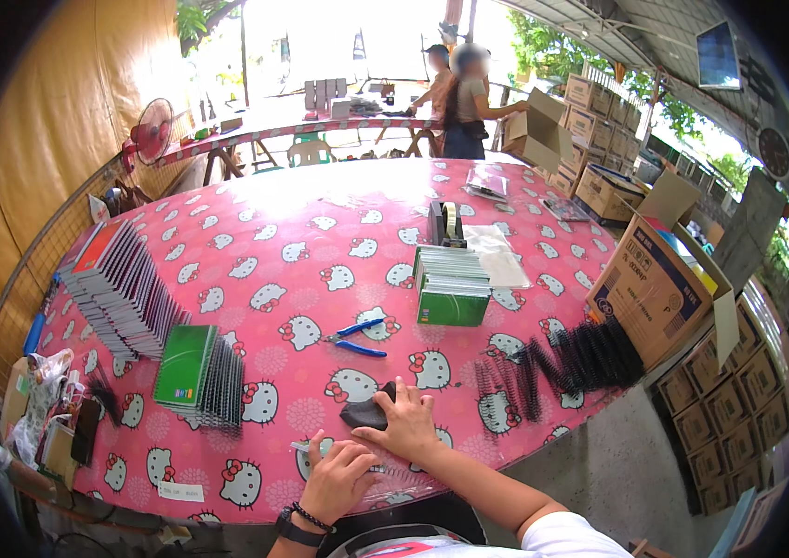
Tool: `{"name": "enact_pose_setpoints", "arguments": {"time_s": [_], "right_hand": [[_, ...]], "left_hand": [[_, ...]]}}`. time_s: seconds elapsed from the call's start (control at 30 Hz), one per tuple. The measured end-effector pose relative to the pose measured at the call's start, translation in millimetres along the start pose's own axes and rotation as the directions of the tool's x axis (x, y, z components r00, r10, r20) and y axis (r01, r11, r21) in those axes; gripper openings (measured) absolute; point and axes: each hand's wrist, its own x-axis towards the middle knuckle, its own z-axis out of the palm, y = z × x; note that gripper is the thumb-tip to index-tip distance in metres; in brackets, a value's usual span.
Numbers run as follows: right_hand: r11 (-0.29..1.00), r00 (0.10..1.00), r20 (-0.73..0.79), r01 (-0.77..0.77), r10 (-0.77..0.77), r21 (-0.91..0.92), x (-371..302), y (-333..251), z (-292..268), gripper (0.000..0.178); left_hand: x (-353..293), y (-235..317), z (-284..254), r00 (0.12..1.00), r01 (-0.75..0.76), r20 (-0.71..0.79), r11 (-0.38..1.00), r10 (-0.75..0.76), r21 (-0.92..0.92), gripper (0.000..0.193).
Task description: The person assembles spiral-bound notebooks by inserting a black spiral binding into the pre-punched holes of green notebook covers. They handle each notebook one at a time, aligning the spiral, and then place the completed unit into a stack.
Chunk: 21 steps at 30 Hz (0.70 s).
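The right hand (408, 426) lies palm down, its fingers half spread over a dark grey cloth (364, 413); I cannot tell whether they grip it. This cloth is on the table near the person, between the hand and the blue-handled cutter (357, 338). The left hand (340, 478) is just beside, its fingers loosely bent, near a small pale thing (303, 447); whether it holds something, I cannot tell.

To the left stands a pile of green notebooks (184, 365), with small coloured marks on the top cover; behind it leans a longer row of notebooks (125, 288). A white slip (180, 491) near the table edge carries short dark writing. Ahead is another green pile (453, 296), close to a tape dispenser (445, 224). On the right, black spiral coils (557, 365) lie before an open carton (650, 284) with dark printed lettering. The pink tablecloth (259, 203) bears printed cat faces.
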Motion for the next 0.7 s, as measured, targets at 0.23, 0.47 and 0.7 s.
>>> {"name": "enact_pose_setpoints", "arguments": {"time_s": [0.23,0.47,0.7], "right_hand": [[0.951,0.998,-0.061,0.004,0.016,0.309,-3,19,-9,0.063],[0.211,0.908,0.379,-0.341,-0.179,0.916,-30,59,-28,0.051],[0.419,0.833,0.367,-0.184,-0.413,0.889,-34,42,-44,0.063]], "left_hand": [[-3,-9,2,0.998,-0.018,-0.067,0.999,0.02,0.027,0.019],[-3,-17,1,0.988,0.042,-0.15,0.994,-0.026,0.105,0.026],[-11,-35,1,0.984,0.063,-0.17,0.996,-0.052,0.06,0.029]]}}
